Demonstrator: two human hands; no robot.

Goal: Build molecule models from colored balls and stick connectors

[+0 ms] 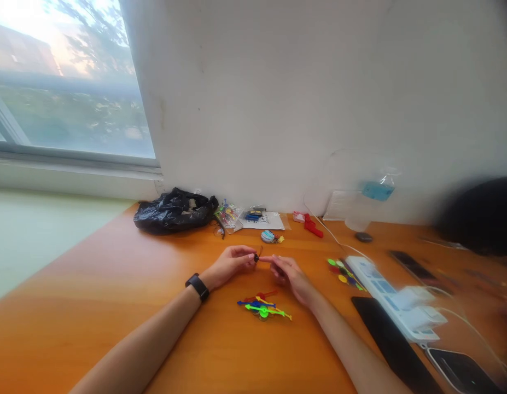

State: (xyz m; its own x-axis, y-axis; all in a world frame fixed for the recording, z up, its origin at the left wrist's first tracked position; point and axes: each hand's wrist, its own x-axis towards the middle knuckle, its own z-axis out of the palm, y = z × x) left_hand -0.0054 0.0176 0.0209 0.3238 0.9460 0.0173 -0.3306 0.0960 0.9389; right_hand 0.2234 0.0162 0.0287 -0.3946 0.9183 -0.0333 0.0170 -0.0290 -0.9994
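A small black piece [257, 258] with a thin dark part sticking up is pinched between the thumb and fingers of my left hand [235, 264]. My right hand [289, 273] is at its right, index finger stretched out so that the tip meets or nearly meets the piece. The other right fingers are loosely bent, and I see nothing in them. Closer to me on the table lies a loose pile of coloured plastic arrows [264, 311] in green, blue, yellow and red. The black piece is too small to name.
Along the wall are a black plastic bag [175, 210], clear packets [228, 214], a small round tin [268, 236] and a red item [313, 225]. To the right are more coloured pieces [344, 273], a white power strip [386, 295] with cables, and phones [462, 371]. A person's dark head [478, 216] is at far right.
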